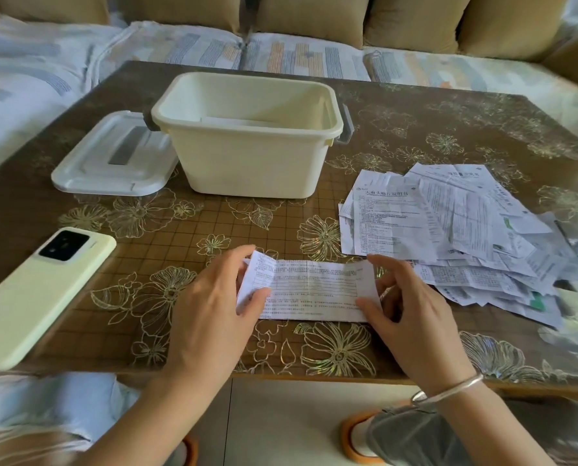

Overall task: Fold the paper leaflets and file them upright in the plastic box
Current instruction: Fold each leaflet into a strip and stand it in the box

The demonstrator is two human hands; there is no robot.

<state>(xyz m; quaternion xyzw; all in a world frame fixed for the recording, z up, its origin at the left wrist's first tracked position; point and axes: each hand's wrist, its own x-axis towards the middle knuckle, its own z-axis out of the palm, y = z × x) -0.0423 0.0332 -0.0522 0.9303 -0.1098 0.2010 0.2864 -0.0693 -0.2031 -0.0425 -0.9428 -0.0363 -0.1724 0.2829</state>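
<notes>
Two hands, both mine, are on one leaflet at the near edge of the table (pixel 415 129). Farthest left lies a pale phone (pixel 42 294), camera side up, slanting toward the table's near corner. Behind it rests the white lid (pixel 112 156), flat on the table and touching the left side of the plastic box (pixel 247 163). The box stands open at the middle of the far half, well apart from my hands; something pale lies low inside it, but I cannot tell what.

My left hand (pixel 210 311) pinches the left end of the leaflet (pixel 311 290), thumb on top and fingers round the edge, where the paper is bent up off the table. The leaflet is a long printed strip, lying crosswise between my hands. My right hand (pixel 412 317) grips its right end, thumb pressed on the print and fingers curled behind the edge. A silver bracelet (pixel 449 388) sits on that wrist. To the right, a loose pile of leaflets (pixel 449 230) spreads flat over the table, its near edge just beside my right fingers.
</notes>
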